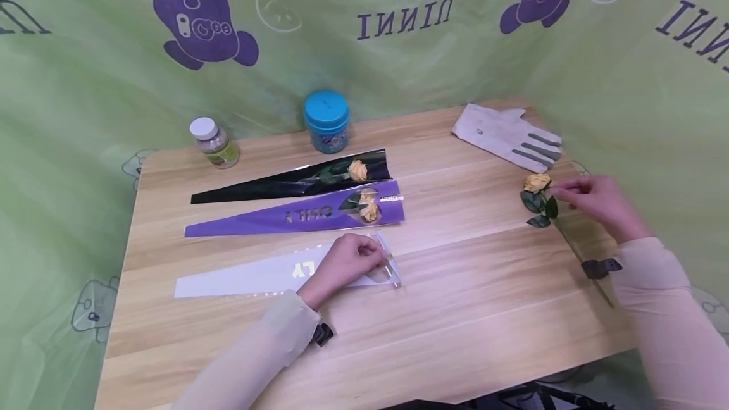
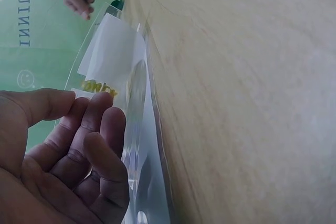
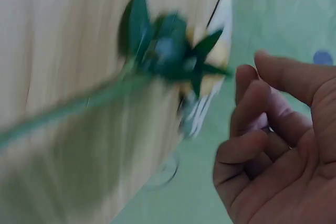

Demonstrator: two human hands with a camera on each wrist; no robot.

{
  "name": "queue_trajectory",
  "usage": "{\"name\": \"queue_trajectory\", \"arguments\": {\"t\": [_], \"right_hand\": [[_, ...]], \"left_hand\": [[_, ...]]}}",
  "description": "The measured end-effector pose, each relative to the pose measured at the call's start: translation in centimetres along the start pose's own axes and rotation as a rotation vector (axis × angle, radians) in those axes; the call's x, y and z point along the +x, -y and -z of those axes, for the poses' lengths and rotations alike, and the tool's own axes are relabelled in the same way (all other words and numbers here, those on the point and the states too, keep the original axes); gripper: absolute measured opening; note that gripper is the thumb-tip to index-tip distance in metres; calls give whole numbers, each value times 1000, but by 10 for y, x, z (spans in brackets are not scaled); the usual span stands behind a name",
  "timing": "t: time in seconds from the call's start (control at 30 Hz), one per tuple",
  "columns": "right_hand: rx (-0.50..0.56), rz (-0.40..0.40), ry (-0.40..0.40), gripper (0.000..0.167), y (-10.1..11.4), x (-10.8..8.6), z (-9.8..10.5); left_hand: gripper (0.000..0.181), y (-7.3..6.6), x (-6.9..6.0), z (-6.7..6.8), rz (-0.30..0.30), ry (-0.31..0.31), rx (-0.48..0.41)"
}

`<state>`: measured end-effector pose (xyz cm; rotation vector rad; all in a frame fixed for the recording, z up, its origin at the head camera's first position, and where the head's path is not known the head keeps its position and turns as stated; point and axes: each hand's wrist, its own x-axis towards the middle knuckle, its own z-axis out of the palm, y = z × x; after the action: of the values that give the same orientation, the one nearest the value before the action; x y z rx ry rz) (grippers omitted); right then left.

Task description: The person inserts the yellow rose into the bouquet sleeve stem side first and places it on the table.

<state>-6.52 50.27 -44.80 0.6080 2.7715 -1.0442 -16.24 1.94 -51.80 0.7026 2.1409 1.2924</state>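
My left hand (image 1: 350,261) pinches the clear edge of a white flower sleeve (image 1: 228,277) between thumb and fingertips. In the left wrist view, the clear film (image 2: 137,87) beside that hand stands raised and parted. Far to the right, my right hand (image 1: 595,201) is beside a yellow rose (image 1: 537,182) with green leaves and a long stem. The right wrist view shows the rose's green sepals (image 3: 202,64) blurred, apart from the loosely curled fingers, with nothing visible between thumb and index finger.
A purple sleeve (image 1: 256,219) and a black sleeve (image 1: 256,186), each with yellow rose, lie beyond the white one. A small jar (image 1: 215,143), a blue-lidded tub (image 1: 327,120) and a glove (image 1: 507,135) are near the table's back edge, before a green curtain (image 1: 364,68).
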Motion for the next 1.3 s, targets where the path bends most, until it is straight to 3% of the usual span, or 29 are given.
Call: {"name": "queue_trajectory", "arguments": {"t": [0.13,0.37,0.73,0.83,0.93,1.0,1.1,1.17,1.23,1.3], "right_hand": [[-45,-51,93,59,-19,0,10],[-93,-45,232,58,-29,9,6],[-78,-41,301,42,-23,21,-5],[-21,-47,320,38,-18,17,-9],[232,-58,278,26,-4,7,-15],[569,-37,214,16,16,-4,-22],[1145,126,117,15,58,-25,-43],[1442,278,79,18,87,-37,-62],[1594,408,24,18,112,-46,-82],[1669,504,-53,16,131,-52,-102]], "left_hand": [[10,-1,0,1,-8,2,18],[11,-4,-2,2,-26,1,45],[15,-1,1,-2,-67,-33,252],[16,-3,4,-2,-84,-28,285],[17,-6,7,-2,-100,-15,310],[18,-8,10,-3,-108,-2,316],[20,-9,14,-2,-107,10,313],[21,-9,15,0,-99,9,308],[22,-9,14,1,-83,9,300],[22,-9,11,3,-64,10,290]]}}
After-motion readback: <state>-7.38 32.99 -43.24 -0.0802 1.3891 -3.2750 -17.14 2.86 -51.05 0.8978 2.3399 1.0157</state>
